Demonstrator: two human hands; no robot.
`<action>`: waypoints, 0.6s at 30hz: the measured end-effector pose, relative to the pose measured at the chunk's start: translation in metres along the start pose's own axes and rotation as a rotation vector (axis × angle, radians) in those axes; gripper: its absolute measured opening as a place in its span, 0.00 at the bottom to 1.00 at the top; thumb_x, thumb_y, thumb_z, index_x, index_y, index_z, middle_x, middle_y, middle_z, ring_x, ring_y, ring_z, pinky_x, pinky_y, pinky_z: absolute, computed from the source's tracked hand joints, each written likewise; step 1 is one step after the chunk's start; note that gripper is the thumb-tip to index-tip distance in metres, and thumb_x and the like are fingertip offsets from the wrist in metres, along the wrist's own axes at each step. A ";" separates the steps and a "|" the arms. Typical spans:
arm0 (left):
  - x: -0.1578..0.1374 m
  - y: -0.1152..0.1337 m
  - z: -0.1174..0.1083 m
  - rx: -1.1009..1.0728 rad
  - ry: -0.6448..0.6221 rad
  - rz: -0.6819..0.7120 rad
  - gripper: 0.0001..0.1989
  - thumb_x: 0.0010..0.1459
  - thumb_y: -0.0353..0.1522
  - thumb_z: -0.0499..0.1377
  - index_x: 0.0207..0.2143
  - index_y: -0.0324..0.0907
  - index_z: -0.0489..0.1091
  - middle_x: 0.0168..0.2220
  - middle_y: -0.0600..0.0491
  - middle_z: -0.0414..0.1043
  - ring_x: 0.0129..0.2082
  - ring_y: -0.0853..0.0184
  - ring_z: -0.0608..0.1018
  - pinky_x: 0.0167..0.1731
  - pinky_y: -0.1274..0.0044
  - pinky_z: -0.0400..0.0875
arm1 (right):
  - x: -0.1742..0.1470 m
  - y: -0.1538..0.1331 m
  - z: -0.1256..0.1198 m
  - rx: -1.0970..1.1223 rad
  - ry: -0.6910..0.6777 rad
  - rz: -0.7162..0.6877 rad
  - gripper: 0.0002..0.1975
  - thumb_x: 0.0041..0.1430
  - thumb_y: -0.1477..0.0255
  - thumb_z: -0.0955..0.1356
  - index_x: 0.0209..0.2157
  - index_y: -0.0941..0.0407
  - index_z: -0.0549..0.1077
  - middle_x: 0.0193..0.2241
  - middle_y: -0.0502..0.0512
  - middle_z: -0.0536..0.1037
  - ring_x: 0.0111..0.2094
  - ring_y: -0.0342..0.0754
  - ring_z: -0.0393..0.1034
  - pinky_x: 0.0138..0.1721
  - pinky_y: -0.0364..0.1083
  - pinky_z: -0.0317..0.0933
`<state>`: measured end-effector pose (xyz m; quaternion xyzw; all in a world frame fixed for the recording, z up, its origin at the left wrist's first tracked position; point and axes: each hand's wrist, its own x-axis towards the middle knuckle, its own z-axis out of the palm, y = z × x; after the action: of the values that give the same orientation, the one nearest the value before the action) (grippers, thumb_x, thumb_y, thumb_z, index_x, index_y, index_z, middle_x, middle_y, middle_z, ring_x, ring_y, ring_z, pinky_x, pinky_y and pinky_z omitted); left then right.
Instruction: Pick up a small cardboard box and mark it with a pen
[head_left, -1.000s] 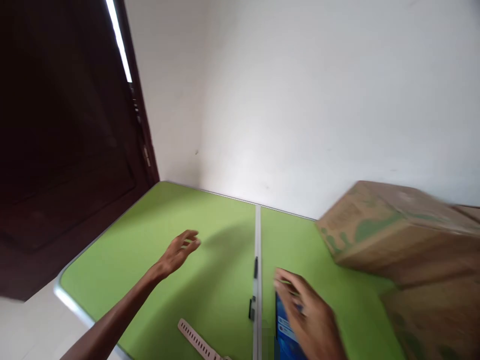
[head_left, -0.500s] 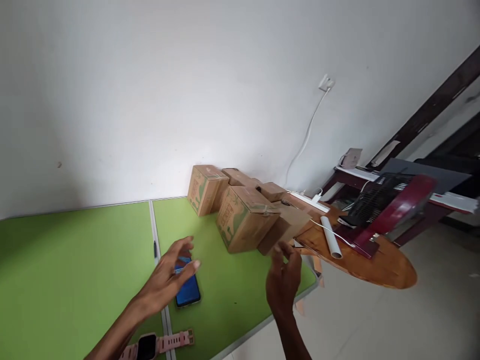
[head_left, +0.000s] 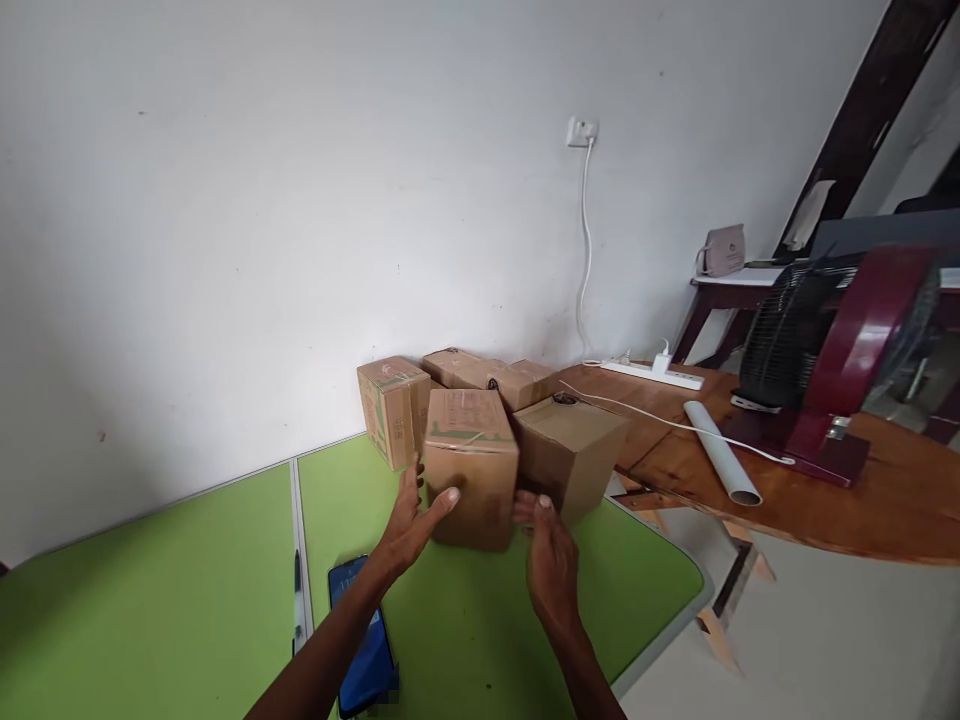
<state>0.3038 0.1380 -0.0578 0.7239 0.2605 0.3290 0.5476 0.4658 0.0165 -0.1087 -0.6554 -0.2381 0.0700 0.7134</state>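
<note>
Green table (head_left: 187,590): both hands newly on box (head_left: 471,470)

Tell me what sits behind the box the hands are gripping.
Behind the front box stand more cardboard boxes against the wall. The left hand and right hand flank it. Whatever lies directly behind its back face is covered.
</note>
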 end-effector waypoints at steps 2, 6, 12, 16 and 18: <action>-0.008 -0.005 -0.007 0.002 0.049 0.015 0.59 0.61 0.65 0.59 0.80 0.42 0.40 0.77 0.32 0.53 0.77 0.42 0.60 0.72 0.53 0.59 | -0.009 -0.002 -0.006 0.019 -0.038 0.018 0.42 0.68 0.35 0.55 0.39 0.57 0.82 0.28 0.60 0.82 0.30 0.58 0.76 0.39 0.57 0.70; -0.020 -0.016 -0.019 0.054 0.111 0.043 0.75 0.50 0.66 0.68 0.80 0.42 0.26 0.80 0.31 0.41 0.80 0.41 0.49 0.76 0.50 0.47 | 0.005 -0.005 -0.001 0.021 0.056 -0.012 0.39 0.68 0.35 0.57 0.40 0.55 0.78 0.32 0.59 0.81 0.35 0.58 0.76 0.41 0.55 0.69; 0.001 -0.019 -0.026 0.071 0.008 0.035 0.82 0.40 0.59 0.78 0.81 0.43 0.29 0.81 0.31 0.35 0.81 0.38 0.42 0.77 0.49 0.39 | 0.048 -0.008 0.024 -0.005 0.175 -0.129 0.40 0.66 0.35 0.56 0.48 0.57 0.77 0.48 0.69 0.79 0.53 0.65 0.73 0.59 0.64 0.64; 0.028 -0.016 -0.023 -0.001 -0.005 0.032 0.82 0.42 0.62 0.75 0.81 0.41 0.27 0.82 0.32 0.30 0.82 0.40 0.39 0.78 0.52 0.39 | 0.055 -0.005 0.034 0.000 0.178 -0.144 0.39 0.68 0.38 0.60 0.58 0.57 0.76 0.64 0.72 0.73 0.69 0.68 0.62 0.72 0.67 0.50; 0.041 -0.014 -0.017 -0.045 -0.007 0.020 0.78 0.45 0.64 0.73 0.81 0.41 0.32 0.82 0.34 0.32 0.81 0.39 0.41 0.78 0.53 0.42 | 0.059 0.002 0.042 0.037 0.171 -0.107 0.33 0.72 0.44 0.64 0.61 0.56 0.74 0.67 0.67 0.71 0.71 0.66 0.61 0.73 0.69 0.49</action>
<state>0.3174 0.1823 -0.0604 0.7152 0.2435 0.3377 0.5614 0.4995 0.0785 -0.0946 -0.6321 -0.2096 -0.0198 0.7457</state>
